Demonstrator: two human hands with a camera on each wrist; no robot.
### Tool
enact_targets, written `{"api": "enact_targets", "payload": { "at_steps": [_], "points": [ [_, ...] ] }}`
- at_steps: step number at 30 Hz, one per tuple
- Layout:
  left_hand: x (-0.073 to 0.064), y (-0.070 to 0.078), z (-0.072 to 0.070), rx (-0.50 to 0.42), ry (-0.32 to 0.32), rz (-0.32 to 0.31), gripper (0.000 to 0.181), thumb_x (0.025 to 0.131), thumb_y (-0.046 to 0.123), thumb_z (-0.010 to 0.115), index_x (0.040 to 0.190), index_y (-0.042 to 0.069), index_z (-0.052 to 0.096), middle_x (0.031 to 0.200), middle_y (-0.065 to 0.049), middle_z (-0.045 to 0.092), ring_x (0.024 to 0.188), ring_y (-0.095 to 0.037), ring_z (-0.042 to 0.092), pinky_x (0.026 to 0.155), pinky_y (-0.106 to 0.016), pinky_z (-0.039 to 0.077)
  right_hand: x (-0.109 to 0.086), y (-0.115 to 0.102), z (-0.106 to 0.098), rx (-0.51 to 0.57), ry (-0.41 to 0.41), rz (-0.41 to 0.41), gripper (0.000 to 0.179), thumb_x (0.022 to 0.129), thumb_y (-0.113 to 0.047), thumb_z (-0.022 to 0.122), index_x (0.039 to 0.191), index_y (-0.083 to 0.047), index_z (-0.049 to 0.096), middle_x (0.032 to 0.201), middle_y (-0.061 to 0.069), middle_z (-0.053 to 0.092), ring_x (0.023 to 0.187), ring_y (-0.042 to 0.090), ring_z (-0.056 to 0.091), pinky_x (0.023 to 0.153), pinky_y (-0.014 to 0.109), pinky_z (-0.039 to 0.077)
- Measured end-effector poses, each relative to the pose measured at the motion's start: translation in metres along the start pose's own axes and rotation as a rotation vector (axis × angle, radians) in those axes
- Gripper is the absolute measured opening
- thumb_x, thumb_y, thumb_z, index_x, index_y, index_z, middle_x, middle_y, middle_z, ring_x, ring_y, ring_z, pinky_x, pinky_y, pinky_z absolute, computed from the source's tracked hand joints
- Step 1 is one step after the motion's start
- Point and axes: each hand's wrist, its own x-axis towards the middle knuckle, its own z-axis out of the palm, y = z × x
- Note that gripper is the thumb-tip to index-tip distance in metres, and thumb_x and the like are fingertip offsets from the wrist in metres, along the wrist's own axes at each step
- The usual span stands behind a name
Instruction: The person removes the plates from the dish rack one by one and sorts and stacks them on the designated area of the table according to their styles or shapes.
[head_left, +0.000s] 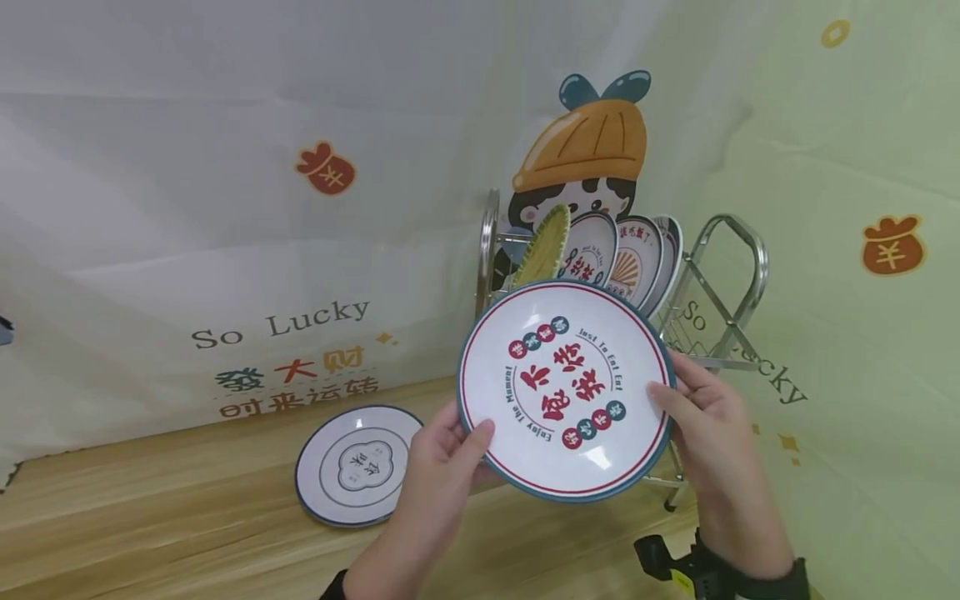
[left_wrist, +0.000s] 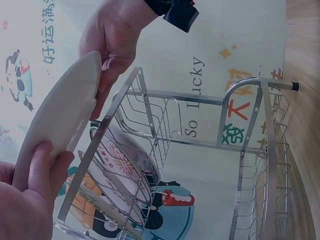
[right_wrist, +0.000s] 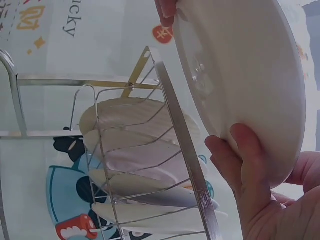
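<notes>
A round white plate [head_left: 562, 392] with a teal rim, a red ring and red lettering is held up in both hands, its printed face toward the head camera. My left hand [head_left: 447, 458] grips the lower left rim, thumb on the printed face. At the right rim my right hand [head_left: 708, 417] grips with the thumb in front and the fingers behind. Both wrist views show the plate's plain white underside [right_wrist: 250, 85]. Behind the plate stands a metal dish rack [left_wrist: 182, 100], partly hidden in the head view, with several plates [head_left: 637, 258] upright in its upper tier.
A white plate with a blue rim [head_left: 360, 467] lies on the wood-grain surface [head_left: 150, 517] at the left, partly covered by my left hand. A yellow-green leaf-shaped dish [head_left: 543, 246] leans in the rack. Printed cloth [head_left: 187, 167] hangs behind and at the right.
</notes>
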Motion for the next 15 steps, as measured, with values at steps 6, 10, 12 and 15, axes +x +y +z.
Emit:
{"api": "enact_targets", "payload": {
  "at_steps": [6,10,12,15],
  "points": [
    [0.000,0.001,-0.004,0.002,0.047,-0.003,0.032,0.087,0.004,0.050,0.118,0.010,0.050,0.101,-0.018,0.059,0.079,-0.031,0.061,0.065,-0.041,0.052,0.001,0.002,0.003,0.012,-0.036,0.026,0.048,0.087,-0.007,0.053,0.129,0.005,0.034,0.100,0.006,0.063,0.082,0.019,0.063,0.067,0.030,0.052],
    [0.002,0.001,-0.006,0.019,0.087,-0.010,0.032,0.086,0.004,0.050,0.118,0.011,0.051,0.100,-0.016,0.060,0.075,-0.030,0.061,0.062,-0.041,0.053,0.003,0.003,0.006,-0.026,-0.052,0.026,0.048,0.087,-0.010,0.052,0.130,0.003,0.035,0.100,0.006,0.063,0.080,0.019,0.063,0.065,0.031,0.052],
    [0.002,0.001,-0.008,0.019,0.107,-0.017,0.032,0.086,0.004,0.050,0.117,0.012,0.051,0.099,-0.015,0.061,0.075,-0.030,0.061,0.061,-0.041,0.053,0.004,0.003,0.008,-0.057,-0.059,0.019,0.047,0.088,-0.012,0.051,0.130,0.001,0.036,0.100,0.006,0.062,0.079,0.020,0.063,0.065,0.032,0.052],
    [0.003,0.001,-0.009,0.002,0.124,-0.032,0.031,0.086,0.004,0.049,0.116,0.013,0.052,0.100,-0.015,0.060,0.075,-0.030,0.061,0.060,-0.040,0.053,0.005,0.003,0.012,-0.116,-0.048,0.010,0.047,0.088,-0.017,0.051,0.130,0.000,0.037,0.100,0.007,0.062,0.079,0.019,0.063,0.066,0.031,0.052]
  ]
}}
